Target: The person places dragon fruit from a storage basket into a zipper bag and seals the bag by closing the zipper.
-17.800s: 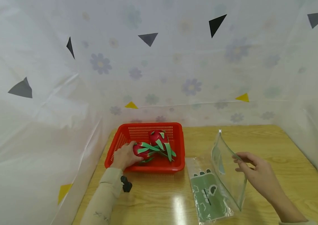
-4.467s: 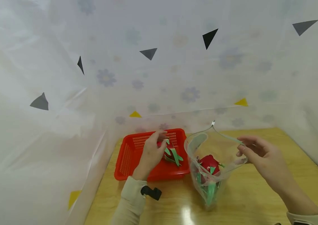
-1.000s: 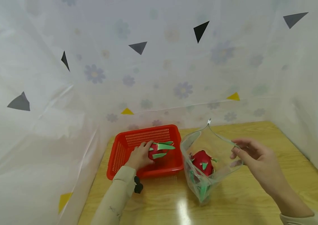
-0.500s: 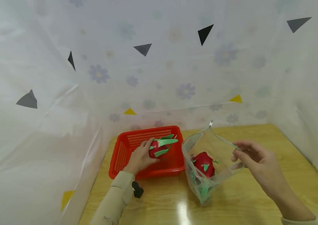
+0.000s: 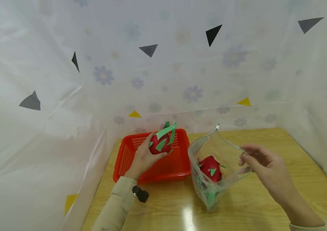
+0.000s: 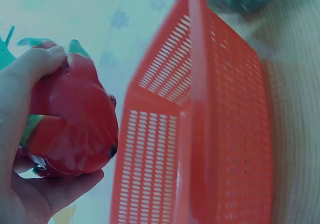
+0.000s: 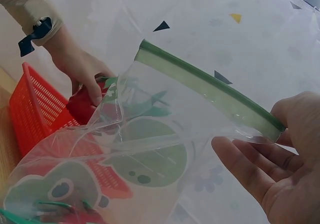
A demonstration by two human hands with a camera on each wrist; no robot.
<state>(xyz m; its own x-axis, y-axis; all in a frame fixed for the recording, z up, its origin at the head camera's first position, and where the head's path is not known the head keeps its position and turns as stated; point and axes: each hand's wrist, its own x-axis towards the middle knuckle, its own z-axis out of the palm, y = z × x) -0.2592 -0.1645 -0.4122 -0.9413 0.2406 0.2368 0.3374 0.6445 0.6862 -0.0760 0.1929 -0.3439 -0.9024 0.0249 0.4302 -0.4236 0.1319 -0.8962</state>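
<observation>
My left hand [image 5: 144,159] grips a red dragon fruit [image 5: 161,144] with green leaf tips, held up above the red basket [image 5: 123,160]. In the left wrist view, thumb and fingers wrap round the dragon fruit [image 6: 75,119]. At the right, my right hand [image 5: 267,170] pinches the rim of a clear zip bag [image 5: 230,147], whose mouth gapes. Inside that bag lies another dragon fruit [image 5: 210,168], its leaves toward the bottom. The right wrist view shows the bag's green zip edge [image 7: 210,86] between thumb and fingers of the right hand [image 7: 280,164].
The basket stands at the table's back left, just left of the bag. Wooden table [image 5: 290,154] surface extends round both. A pale flowered sheet [image 5: 163,80] encloses the back and sides. A black strap with a small block [image 5: 141,194] sits on the left wrist.
The left hand has lifted the dragon fruit up out of the basket, its leaves now pointing upward. Earlier, the bag lay flat-sided without fruit; one dragon fruit is now in it. The right hand keeps its pinch.
</observation>
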